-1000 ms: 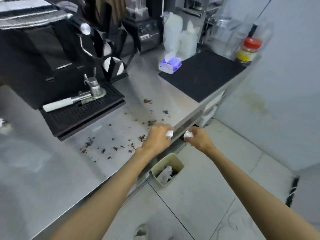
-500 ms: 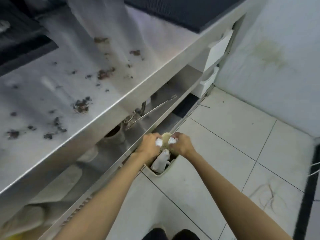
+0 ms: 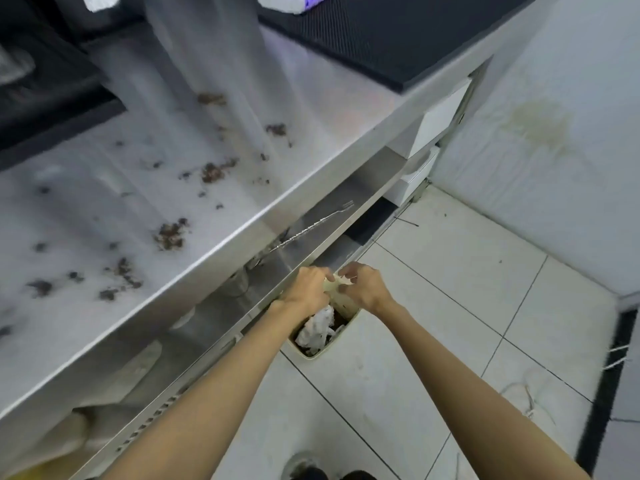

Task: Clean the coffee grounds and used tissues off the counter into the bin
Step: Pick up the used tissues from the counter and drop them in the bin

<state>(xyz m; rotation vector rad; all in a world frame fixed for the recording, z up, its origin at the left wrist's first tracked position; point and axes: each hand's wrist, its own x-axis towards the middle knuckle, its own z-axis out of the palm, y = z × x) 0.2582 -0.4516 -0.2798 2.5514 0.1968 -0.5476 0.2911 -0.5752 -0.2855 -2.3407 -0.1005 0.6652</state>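
Note:
A beige bin (image 3: 313, 353) stands on the floor under the counter's front edge, with crumpled white tissue (image 3: 318, 328) inside it. Both hands meet at its far rim. My left hand (image 3: 307, 286) curls its fingers over that rim. My right hand (image 3: 364, 286) pinches it from the other side with thumb and fingers. No tissue wad shows in either hand. Brown coffee grounds (image 3: 170, 234) lie scattered in clumps over the steel counter (image 3: 311, 109).
A black mat (image 3: 398, 32) covers the counter's far right, with a tissue pack (image 3: 294, 3) at its edge. Under the counter is a shelf with a metal whisk (image 3: 311, 226); white drawers (image 3: 436, 123) sit at the end. Tiled floor (image 3: 450, 306) and a wall are to the right.
Both hands dropped from the counter edge to the bin while the view tilted down. The small white wads seen in the fingers half a second ago no longer show.

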